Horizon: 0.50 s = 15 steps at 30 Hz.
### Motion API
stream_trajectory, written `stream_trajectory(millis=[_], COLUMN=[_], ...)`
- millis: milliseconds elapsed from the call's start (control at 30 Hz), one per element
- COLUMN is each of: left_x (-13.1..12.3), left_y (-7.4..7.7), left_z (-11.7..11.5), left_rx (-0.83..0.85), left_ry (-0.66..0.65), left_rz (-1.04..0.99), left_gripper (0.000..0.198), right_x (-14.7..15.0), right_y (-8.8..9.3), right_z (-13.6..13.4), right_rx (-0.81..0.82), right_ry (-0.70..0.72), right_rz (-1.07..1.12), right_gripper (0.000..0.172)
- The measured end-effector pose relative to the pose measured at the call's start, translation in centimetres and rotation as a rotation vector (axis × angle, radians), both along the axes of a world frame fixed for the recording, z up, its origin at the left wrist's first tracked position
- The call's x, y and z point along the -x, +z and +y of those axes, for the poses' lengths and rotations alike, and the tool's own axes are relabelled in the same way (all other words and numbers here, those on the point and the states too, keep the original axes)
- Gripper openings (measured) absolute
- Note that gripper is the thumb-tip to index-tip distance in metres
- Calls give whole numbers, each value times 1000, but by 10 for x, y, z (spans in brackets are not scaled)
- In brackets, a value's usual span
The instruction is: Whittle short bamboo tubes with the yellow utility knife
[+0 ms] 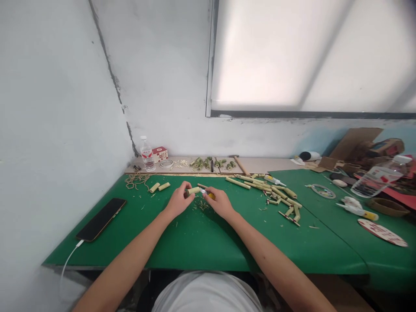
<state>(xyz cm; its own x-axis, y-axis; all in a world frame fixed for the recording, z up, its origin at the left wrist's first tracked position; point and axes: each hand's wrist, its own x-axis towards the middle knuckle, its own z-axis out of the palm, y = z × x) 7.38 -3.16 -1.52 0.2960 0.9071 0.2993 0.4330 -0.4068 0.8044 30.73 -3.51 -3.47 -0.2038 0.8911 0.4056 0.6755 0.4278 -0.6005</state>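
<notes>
One bamboo tube (194,190) is held over the green bench (198,253), long axis left to right, its left end pinched in the left hand's (177,201) fingers, its right end facing a yellow-handled tool (212,196) gripped by the right hand (221,203).

bright, diffuse light comes from the window (273,52) at upper right, its surface nearly blown white and crossed by 2 dim diagonal bands. the wall (58,86) at left is evenly grey. soft shadow darkens the green mat (195,251) beside the right forearm (269,249). wide-angle stretching marks the edges; fine detail on the bamboo piece (194,190) near centre is soft.
</notes>
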Motion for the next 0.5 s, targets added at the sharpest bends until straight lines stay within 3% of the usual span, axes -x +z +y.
stream_trajectory(millis=[500], left_x=[1], left_y=[-1], left_z=[-1], left_rx=[19], left_ry=[-87], left_rz=[21], left_gripper=[25], right_x=[0], right_y=[0], right_z=[1], right_rx=[23], right_ry=[25], right_rz=[18], right_gripper=[37])
